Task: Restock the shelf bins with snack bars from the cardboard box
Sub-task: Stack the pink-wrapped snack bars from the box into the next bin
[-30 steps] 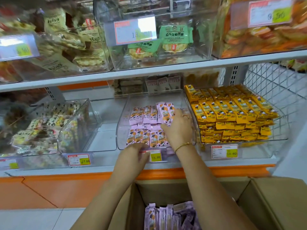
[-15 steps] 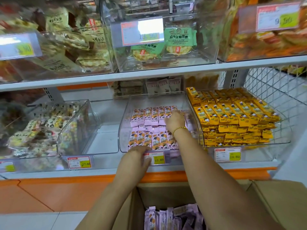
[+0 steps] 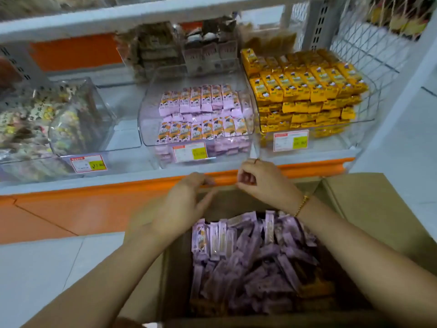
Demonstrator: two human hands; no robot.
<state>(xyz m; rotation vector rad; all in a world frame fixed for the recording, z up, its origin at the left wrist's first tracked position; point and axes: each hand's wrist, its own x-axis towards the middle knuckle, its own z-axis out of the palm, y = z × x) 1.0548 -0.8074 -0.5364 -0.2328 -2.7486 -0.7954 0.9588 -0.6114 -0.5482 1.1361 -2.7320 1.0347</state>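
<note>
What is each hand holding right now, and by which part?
Nothing: left hand open, right hand curled and empty, both above the cardboard box.

Cardboard box (image 3: 369, 209) is left open on top; purple snack bars (image 3: 255, 261) can be reached from above. Middle clear bin (image 3: 147, 119) is entered over its front lip, under upper shelf board (image 3: 165, 13). Its right side is blocked by the touching yellow-bar bin (image 3: 374, 102).

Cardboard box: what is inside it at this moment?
Purple-wrapped snack bars lie in the cardboard box, some upright at the far side, the rest loose in a heap. Its floor and anything beneath the heap are covered.
</note>
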